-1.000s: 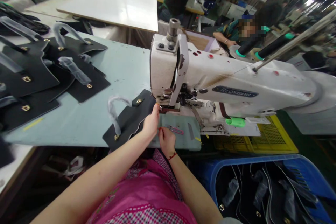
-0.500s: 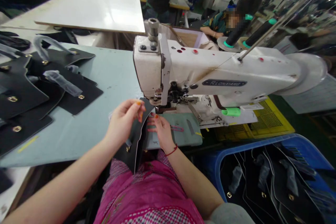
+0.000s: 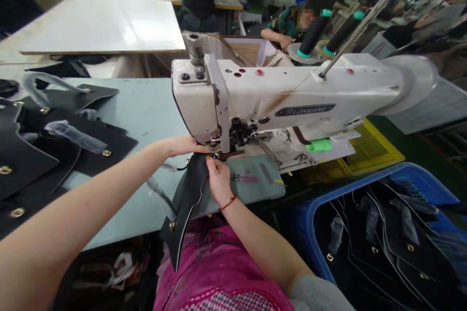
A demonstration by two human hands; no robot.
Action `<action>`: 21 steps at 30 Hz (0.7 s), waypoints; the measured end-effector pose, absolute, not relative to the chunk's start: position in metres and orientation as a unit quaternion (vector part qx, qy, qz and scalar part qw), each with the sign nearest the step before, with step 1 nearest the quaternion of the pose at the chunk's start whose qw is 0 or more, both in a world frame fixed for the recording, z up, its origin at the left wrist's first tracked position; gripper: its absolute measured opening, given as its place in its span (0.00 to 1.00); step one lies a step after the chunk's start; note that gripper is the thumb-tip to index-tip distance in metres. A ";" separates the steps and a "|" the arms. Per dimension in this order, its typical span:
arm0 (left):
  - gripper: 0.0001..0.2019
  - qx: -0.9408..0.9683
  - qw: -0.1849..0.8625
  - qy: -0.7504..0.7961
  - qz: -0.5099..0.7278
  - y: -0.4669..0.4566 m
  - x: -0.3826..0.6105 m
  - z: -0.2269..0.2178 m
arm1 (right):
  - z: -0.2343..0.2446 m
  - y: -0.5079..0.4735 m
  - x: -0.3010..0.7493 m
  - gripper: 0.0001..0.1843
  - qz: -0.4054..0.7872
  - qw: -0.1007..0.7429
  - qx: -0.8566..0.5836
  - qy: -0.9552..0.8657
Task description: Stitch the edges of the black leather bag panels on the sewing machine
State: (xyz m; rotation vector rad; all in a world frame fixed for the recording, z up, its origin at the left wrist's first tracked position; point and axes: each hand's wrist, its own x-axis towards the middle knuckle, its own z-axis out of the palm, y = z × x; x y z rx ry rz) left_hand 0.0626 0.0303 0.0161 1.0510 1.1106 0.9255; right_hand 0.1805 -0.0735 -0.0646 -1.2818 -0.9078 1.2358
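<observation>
The pale table (image 3: 146, 121) is spreading under everything to the left. The sewing machine (image 3: 251, 90) is standing across the middle, and the step in hand seems to be setting or feeding the panel's edge at its left end; whether the needle is running, I cannot tell. To the near right, a blue basket (image 3: 311, 218) is holding more black pieces, and a pile of similar pieces (image 3: 29, 155) is lying at the far left.

The black panel (image 3: 189, 187) is lying between the two hands, its far end tucking below the machine's left end, its near tip hanging over the table edge. The left hand (image 3: 184, 145) is reaching in flat on the far side; its fingertips are hiding behind the machine, so I cannot tell whether it is gripping. The right hand (image 3: 220, 182) is closing narrowly, apparently pinching the panel's right edge. The next move likely calls for keeping that edge flat and aligned, with fingers clear of the needle.

A wrapped handle (image 3: 160, 197) is jutting left from the panel. A pink-handled tool (image 3: 245, 175) is lying just right of the right hand.
</observation>
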 end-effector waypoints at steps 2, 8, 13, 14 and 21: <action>0.19 0.475 0.654 0.471 0.353 0.025 0.062 0.010 | -0.062 -0.072 0.187 0.25 0.489 0.522 -0.556 -0.424; 0.18 0.490 0.650 0.471 0.339 0.008 0.066 -0.004 | -0.050 -0.068 0.209 0.25 0.495 0.471 -0.559 -0.469; 0.19 0.491 0.625 0.514 0.322 0.002 0.065 -0.008 | -0.048 -0.063 0.220 0.24 0.518 0.437 -0.552 -0.486; 0.19 0.497 0.623 0.516 0.315 0.001 0.065 -0.008 | -0.047 -0.062 0.221 0.24 0.523 0.430 -0.550 -0.489; 0.19 0.551 0.595 0.515 0.278 -0.001 0.065 -0.013 | -0.037 -0.053 0.234 0.23 0.557 0.374 -0.534 -0.515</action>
